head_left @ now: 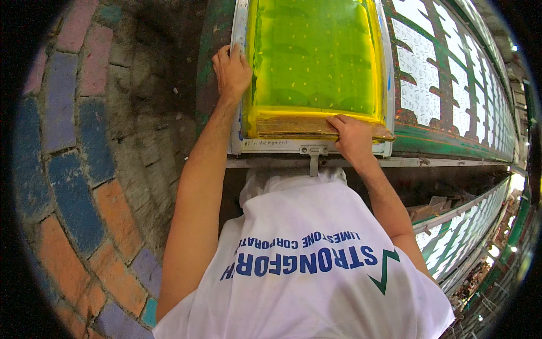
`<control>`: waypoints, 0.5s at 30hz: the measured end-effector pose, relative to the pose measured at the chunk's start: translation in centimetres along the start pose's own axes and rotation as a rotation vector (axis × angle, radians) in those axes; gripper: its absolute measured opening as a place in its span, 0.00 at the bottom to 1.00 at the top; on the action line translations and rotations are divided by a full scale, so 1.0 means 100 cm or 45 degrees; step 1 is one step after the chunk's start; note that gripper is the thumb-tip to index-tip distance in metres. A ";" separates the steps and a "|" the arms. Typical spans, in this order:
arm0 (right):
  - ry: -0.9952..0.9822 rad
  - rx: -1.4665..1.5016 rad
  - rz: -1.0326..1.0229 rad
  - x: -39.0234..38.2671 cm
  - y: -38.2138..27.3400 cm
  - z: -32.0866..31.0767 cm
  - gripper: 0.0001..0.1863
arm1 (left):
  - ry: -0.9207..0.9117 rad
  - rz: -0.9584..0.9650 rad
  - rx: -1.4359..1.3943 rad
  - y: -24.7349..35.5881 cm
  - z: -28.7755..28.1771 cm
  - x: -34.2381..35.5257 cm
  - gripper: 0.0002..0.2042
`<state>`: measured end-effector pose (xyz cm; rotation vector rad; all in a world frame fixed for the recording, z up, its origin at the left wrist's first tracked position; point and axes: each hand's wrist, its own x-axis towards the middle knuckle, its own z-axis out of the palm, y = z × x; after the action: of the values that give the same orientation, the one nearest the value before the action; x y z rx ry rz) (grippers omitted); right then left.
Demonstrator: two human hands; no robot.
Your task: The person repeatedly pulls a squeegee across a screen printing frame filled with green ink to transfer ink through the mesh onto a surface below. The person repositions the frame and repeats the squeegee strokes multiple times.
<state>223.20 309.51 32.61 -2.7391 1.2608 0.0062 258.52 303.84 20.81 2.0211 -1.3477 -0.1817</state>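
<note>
Head view: screen frame (265, 148) is the landmark, pale metal rails, rectangular, straight-edged but bent a bit by the lens, paint-smeared. Inside it, mesh (316, 62), smooth and translucent, yellow-green, glossy, small yellow flecks scattered over it, thicker bright yellow ink along the edges.

Wooden bar (293, 127) lies across the near end of the frame, long and narrow, brown, worn-looking, yellow-stained along its far edge; its right end reaches over the frame's right rail.

Left hand (232, 73) is on the frame's left rail, fingers curled over the edge, closed on it. Right hand (354, 137) is at the frame's near right corner, gripping the wooden bar, thumb and fingers bent over the top; underside of the grip hidden.

Metal bracket (314, 155), small, bolted, with a downward tab, sits at the middle of the frame's near rail.

Counter (435, 140), green, scuffed, runs off to the right of the frame; white sheets (419, 79) on it, flat, stepped cut-out outlines, fine printed pattern. White shirt (305, 220), soft folded cloth with dark blue print, nearer than the frame. Left of the frame: rough grey ground (149, 152), then painted paving blocks (73, 175), rectangular, gritty, blue, orange, purple and pink.
</note>
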 end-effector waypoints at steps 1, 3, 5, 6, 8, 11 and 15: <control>0.022 -0.001 0.021 0.000 -0.001 0.002 0.25 | 0.011 0.006 -0.006 0.000 -0.001 -0.001 0.23; 0.123 0.010 0.012 0.004 -0.003 0.006 0.25 | 0.025 0.016 -0.003 0.000 -0.002 -0.002 0.22; 0.098 -0.015 0.071 0.016 -0.001 0.009 0.25 | 0.037 0.033 0.014 0.001 -0.003 -0.002 0.22; 0.101 -0.017 0.092 0.023 0.001 0.009 0.25 | 0.036 0.031 0.020 0.001 -0.004 -0.002 0.22; 0.121 -0.063 0.105 0.050 0.010 0.008 0.24 | 0.037 0.035 0.032 0.004 -0.005 -0.002 0.23; 0.073 -0.110 0.133 0.106 0.034 -0.001 0.21 | 0.022 0.026 0.085 0.010 -0.009 0.000 0.23; 0.116 -0.121 0.086 0.191 0.072 -0.015 0.15 | -0.054 0.058 0.158 0.014 -0.014 -0.001 0.26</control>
<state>230.11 290.22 32.26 -2.8042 1.4121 -0.0541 258.02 304.21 22.68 2.0966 -1.4618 -0.1236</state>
